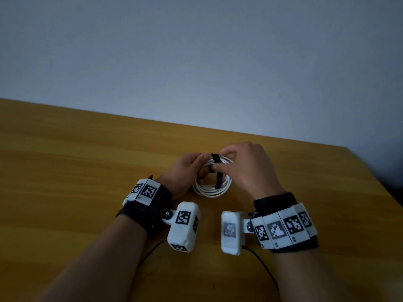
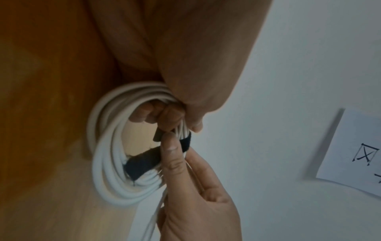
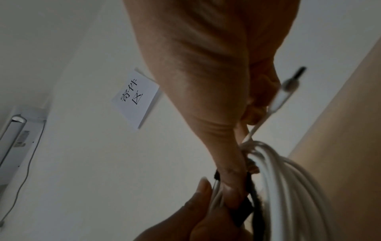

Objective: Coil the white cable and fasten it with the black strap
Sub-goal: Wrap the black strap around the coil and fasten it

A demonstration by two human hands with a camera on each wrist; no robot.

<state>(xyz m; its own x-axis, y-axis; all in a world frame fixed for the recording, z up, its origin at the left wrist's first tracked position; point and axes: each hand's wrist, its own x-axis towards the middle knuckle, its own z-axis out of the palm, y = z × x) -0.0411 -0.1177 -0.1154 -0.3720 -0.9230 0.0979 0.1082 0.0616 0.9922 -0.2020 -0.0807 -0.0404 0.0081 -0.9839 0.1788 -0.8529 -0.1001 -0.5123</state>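
The white cable (image 1: 210, 188) is wound into a round coil, held just above the wooden table (image 1: 87, 171). My left hand (image 1: 201, 164) grips the coil's upper left part, thumb on top. A black strap (image 1: 216, 159) wraps over the top of the bundle, and its loose tail hangs down across the coil's middle. My right hand (image 1: 220, 162) pinches the strap against the bundle. In the left wrist view the strap (image 2: 144, 163) crosses the coil (image 2: 107, 179) under the right thumb. In the right wrist view the cable's plug end (image 3: 286, 88) sticks up past the fingers beside the coil (image 3: 288, 179).
A pale wall stands right behind the table's far edge (image 1: 196, 126). The table's right edge (image 1: 383, 182) runs close to my right wrist. Thin black wires (image 1: 261, 264) from the wrist cameras lie on the near tabletop. A paper note (image 3: 136, 99) hangs on the wall.
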